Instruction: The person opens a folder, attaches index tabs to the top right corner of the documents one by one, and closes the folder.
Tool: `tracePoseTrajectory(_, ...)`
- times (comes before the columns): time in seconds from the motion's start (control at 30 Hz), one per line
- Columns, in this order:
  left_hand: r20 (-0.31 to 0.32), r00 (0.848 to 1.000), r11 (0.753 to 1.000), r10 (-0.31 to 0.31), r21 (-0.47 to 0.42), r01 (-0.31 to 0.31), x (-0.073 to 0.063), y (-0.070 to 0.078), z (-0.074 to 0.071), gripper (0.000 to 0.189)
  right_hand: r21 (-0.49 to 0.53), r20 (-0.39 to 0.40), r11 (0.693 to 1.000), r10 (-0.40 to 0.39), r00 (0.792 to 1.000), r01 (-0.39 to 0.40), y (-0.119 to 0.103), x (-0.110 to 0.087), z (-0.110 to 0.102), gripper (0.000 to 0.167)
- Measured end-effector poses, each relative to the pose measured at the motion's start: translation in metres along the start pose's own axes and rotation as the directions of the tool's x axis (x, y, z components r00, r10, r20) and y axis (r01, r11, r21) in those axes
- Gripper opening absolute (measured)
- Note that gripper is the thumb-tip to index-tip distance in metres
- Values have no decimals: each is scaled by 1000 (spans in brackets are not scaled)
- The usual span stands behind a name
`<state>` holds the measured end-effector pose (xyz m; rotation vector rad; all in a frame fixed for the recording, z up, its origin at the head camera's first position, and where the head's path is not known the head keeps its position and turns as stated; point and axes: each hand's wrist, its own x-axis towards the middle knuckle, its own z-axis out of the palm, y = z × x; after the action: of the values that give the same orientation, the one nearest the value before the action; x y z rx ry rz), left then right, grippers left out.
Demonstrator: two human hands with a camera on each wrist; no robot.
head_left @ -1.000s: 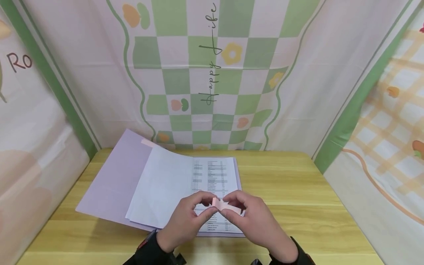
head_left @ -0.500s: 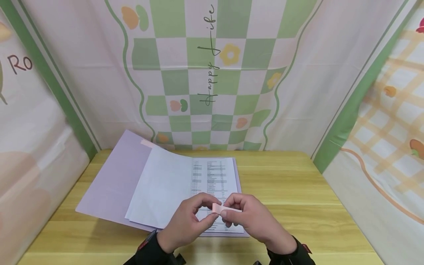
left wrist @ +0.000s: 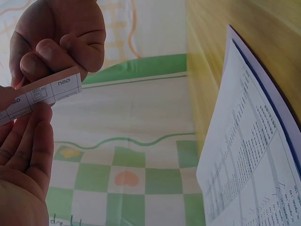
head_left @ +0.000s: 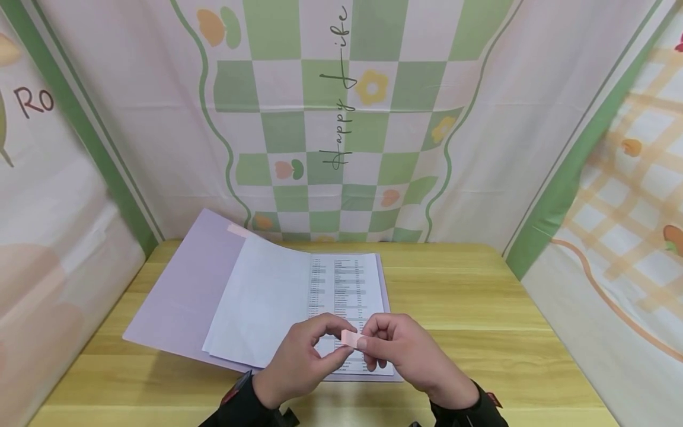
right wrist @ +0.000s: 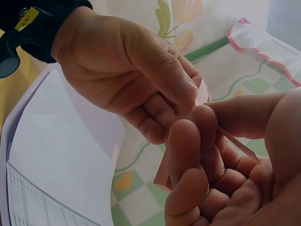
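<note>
Above an open document folder, both hands hold a small pad of pink sticky notes point(head_left: 350, 338). The left hand point(head_left: 301, 356) has thumb and index finger at the pad's left end. The right hand point(head_left: 402, 347) pinches it farther right between thumb and curled fingers, hiding that end. In the left wrist view the pad's white printed underside point(left wrist: 42, 92) shows, lettered "deli". In the right wrist view pink paper point(right wrist: 201, 92) stands at the left thumb and a thin pink strip point(right wrist: 240, 146) sticks out by the right palm.
The purple folder point(head_left: 176, 296) lies open on the wooden table point(head_left: 469, 308), its left cover raised at an angle. Inside are a blank white page point(head_left: 261, 302) and a printed list point(head_left: 349, 281). A pink strip point(head_left: 237, 230) marks the cover's top edge. Patterned curtains point(head_left: 341, 130) surround the table.
The right hand has shifted its grip; its thumb now lies over the pad, covering more of its right part. The left hand has barely moved. The folder stays put.
</note>
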<state>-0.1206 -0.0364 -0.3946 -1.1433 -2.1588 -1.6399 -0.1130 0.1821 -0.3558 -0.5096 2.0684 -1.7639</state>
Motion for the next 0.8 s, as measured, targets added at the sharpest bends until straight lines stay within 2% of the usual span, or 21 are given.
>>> tracePoseTrajectory(0.13,0,999,998,-53,-20,53,-1,2,-1,22,-16,-6,1000,2,1000,-2,-1,-1,-1,22)
tracePoseTrajectory(0.2,0,998,998,-59,-27,59,-1,2,-1,22,-20,-4,1000,-6,1000,6,-1,-1,-1,22)
tracePoseTrajectory(0.43,-19,1000,999,-12,-31,12,-3,1,0,24,-16,6,1000,-26,1000,26,-2,-2,-3,20)
tracePoseTrajectory(0.53,-24,1000,999,-15,-50,14,-2,1,0,24,-9,5,1000,-26,1000,26,-2,-2,-4,19)
tracePoseTrajectory(0.8,-4,994,985,-106,-137,104,-4,1,-3,22,35,14,999,-39,999,39,-2,-3,-4,19)
